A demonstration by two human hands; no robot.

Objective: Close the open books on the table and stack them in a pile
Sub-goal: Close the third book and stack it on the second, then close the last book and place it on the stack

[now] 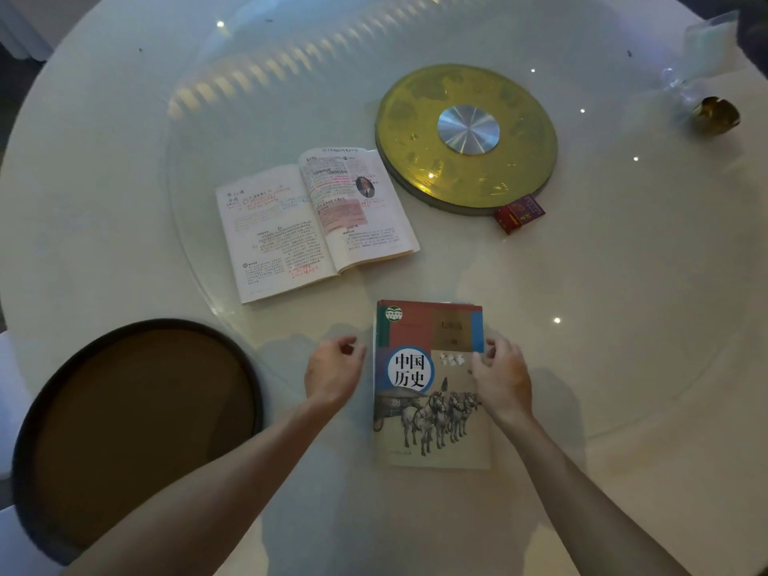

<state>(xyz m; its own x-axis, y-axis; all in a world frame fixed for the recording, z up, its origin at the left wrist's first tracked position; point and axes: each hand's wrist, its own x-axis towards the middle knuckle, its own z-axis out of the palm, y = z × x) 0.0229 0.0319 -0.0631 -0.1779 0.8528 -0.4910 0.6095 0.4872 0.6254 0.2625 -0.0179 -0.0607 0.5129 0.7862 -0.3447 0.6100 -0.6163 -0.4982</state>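
A closed history textbook (424, 392) with horses on its cover lies flat on the table in front of me. My left hand (332, 372) hovers just left of its spine, fingers loosely curled and holding nothing. My right hand (500, 378) rests over the book's right edge, fingers spread and touching the cover. Farther back and to the left, a second book (311, 220) lies open, showing two pages marked with pink highlighting.
The white round table (602, 326) carries a glass turntable with a gold hub disc (465, 135). A red cigarette pack (518, 213) lies by the disc. A dark round tray (137, 426) sits at the near left. A plastic bag and gold bowl (717, 114) lie far right.
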